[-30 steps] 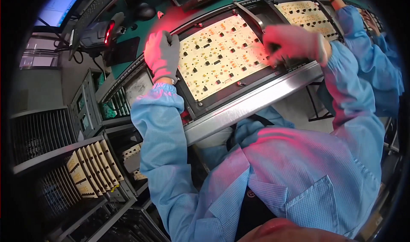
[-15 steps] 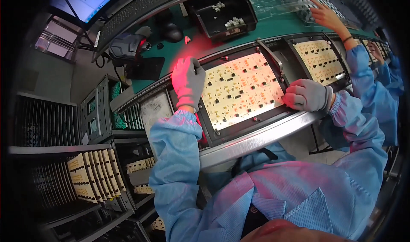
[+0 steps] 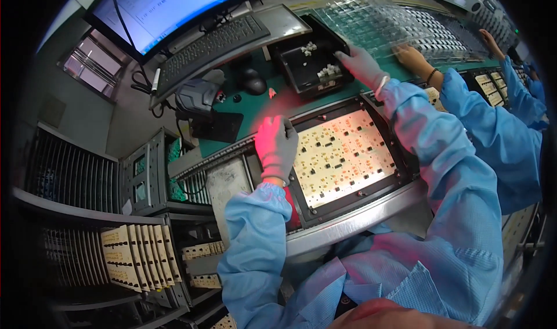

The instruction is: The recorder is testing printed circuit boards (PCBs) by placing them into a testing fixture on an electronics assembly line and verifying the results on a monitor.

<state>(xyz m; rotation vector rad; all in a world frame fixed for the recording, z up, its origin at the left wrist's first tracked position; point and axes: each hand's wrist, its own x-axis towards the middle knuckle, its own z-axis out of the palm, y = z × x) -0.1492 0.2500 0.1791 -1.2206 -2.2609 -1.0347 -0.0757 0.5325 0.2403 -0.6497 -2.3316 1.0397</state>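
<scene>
My left hand (image 3: pixel 276 148), in a grey glove lit red, is closed beside the upper left corner of a cream circuit board (image 3: pixel 343 158). Whatever its fingers may hold is hidden. The board carries small black parts and lies in a black frame (image 3: pixel 328 213) on the metal-edged line. My right hand (image 3: pixel 362 68), also gloved, reaches over the right side of a black bin (image 3: pixel 307 88), its fingers stretched toward the bin. Small white parts (image 3: pixel 329 72) lie in heaps inside the bin.
A scanner (image 3: pixel 199 100) and a black mouse (image 3: pixel 253 82) stand left of the bin, below a keyboard (image 3: pixel 214 46) and monitor (image 3: pixel 168 13). A co-worker's hand (image 3: pixel 415 61) is close to my right hand, by clear trays (image 3: pixel 365 21). Racks hold boards (image 3: pixel 139 253) at lower left.
My right hand has left the board's right edge and moved up and away to the bin. My left hand stays closed by the board's corner. The whole view has shifted.
</scene>
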